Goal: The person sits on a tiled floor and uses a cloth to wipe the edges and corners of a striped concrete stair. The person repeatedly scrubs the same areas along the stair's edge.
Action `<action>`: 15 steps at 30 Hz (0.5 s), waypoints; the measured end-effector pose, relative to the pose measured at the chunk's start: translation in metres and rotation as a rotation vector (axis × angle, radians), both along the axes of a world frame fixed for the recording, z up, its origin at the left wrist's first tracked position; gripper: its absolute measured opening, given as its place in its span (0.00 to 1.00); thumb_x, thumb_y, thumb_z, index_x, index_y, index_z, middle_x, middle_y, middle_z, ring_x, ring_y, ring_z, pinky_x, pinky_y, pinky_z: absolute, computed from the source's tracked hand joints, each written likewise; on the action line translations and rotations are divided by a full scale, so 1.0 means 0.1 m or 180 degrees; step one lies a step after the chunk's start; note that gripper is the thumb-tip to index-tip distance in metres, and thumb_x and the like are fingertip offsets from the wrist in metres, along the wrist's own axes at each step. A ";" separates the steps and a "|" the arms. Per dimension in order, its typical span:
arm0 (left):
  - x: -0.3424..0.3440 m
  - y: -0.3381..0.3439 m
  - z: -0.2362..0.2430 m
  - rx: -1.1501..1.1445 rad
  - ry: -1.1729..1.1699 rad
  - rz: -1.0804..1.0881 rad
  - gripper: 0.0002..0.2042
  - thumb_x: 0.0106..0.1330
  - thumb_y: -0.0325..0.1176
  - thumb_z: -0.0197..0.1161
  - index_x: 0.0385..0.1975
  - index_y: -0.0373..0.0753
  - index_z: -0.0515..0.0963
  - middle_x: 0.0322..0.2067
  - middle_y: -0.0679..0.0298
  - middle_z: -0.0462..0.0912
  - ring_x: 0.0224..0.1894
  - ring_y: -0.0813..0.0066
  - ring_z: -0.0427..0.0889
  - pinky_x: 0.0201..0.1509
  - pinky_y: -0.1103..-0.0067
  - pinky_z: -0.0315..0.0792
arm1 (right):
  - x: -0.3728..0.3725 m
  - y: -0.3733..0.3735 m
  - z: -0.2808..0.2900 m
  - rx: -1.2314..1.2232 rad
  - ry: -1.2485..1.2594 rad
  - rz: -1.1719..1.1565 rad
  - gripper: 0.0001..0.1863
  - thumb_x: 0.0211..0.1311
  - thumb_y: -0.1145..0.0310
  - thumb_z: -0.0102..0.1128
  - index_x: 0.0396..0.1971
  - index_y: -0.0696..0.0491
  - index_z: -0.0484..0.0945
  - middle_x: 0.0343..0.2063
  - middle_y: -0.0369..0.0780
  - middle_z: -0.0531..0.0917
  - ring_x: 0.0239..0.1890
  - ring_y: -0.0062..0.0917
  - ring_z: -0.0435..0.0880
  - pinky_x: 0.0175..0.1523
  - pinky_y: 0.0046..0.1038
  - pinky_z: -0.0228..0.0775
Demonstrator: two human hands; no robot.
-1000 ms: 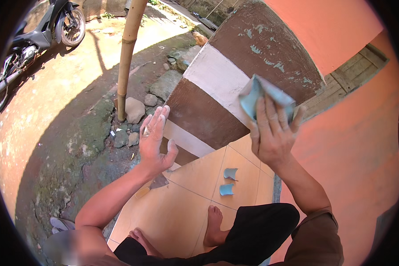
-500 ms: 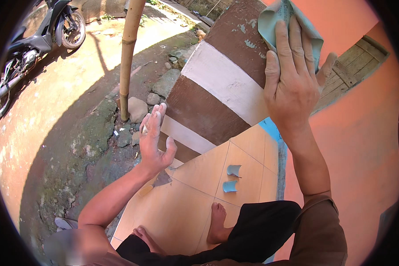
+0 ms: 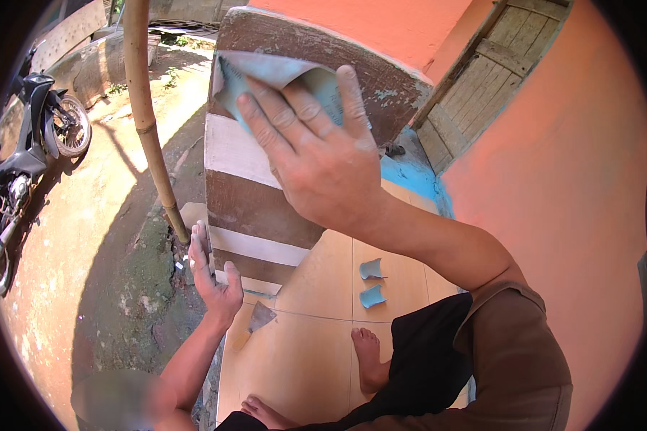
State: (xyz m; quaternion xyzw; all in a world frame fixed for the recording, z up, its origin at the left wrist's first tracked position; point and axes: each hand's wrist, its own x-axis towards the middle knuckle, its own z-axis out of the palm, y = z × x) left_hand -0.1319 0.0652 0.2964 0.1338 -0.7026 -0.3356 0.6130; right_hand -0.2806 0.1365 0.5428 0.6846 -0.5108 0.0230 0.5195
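My right hand point(image 3: 331, 165) lies across a light blue-green sheet of sandpaper point(image 3: 266, 68), holding it against the upper part of a brown-and-white striped pillar point(image 3: 244, 197). The sheet's top edge curls over, and the little finger sticks out from the others. Dusty and with fingers stretched up, my left hand point(image 3: 214, 276) is beside the pillar's lower left edge; whether it touches the pillar I cannot tell. On the tiled floor point(image 3: 302, 352) below lie two curled light blue pieces point(image 3: 372, 297) and a putty knife point(image 3: 262, 317).
A bamboo pole point(image 3: 145, 122) stands left of the pillar. Farther left, a motorcycle point(image 3: 32, 151) is parked on sunlit ground. An orange wall point(image 3: 553, 215) and a wooden door point(image 3: 492, 72) are on the right. My bare foot point(image 3: 369, 359) rests on the tiles.
My right hand has swept the sandpaper leftward across the pillar's upper part. The view has turned, and my left hand sits lower along the pillar's edge.
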 end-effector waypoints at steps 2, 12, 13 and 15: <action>-0.01 0.03 0.02 0.0088 0.0015 0.0039 0.39 0.59 0.16 0.49 0.74 0.28 0.46 0.72 0.41 0.55 0.75 0.45 0.56 0.77 0.59 0.53 | -0.08 0.18 -0.46 0.0643 -0.0010 0.0112 0.29 0.60 0.63 0.51 0.62 0.58 0.75 0.56 0.40 0.81 0.63 0.29 0.76 0.77 0.52 0.45; -0.04 -0.01 0.11 -0.0252 -0.0184 0.0396 0.38 0.57 0.20 0.55 0.72 0.26 0.53 0.67 0.39 0.68 0.72 0.47 0.64 0.74 0.60 0.52 | 0.02 -0.16 0.22 -0.0641 0.0012 0.0110 0.30 0.61 0.62 0.53 0.65 0.50 0.73 0.59 0.38 0.79 0.61 0.28 0.76 0.75 0.56 0.47; -0.08 -0.01 0.08 -0.0173 -0.0157 0.0349 0.39 0.56 0.20 0.55 0.72 0.26 0.53 0.67 0.39 0.67 0.72 0.47 0.64 0.74 0.61 0.52 | 0.06 -0.20 0.18 -0.0501 0.0023 0.0142 0.30 0.61 0.62 0.53 0.64 0.51 0.74 0.59 0.39 0.80 0.61 0.28 0.76 0.75 0.55 0.48; -0.08 0.01 0.08 -0.0060 -0.0111 0.0293 0.40 0.55 0.21 0.56 0.72 0.28 0.54 0.68 0.41 0.67 0.73 0.48 0.63 0.74 0.61 0.52 | 0.08 -0.30 0.01 -0.0235 0.0042 0.0228 0.29 0.61 0.62 0.53 0.64 0.53 0.74 0.58 0.40 0.80 0.61 0.28 0.76 0.75 0.53 0.49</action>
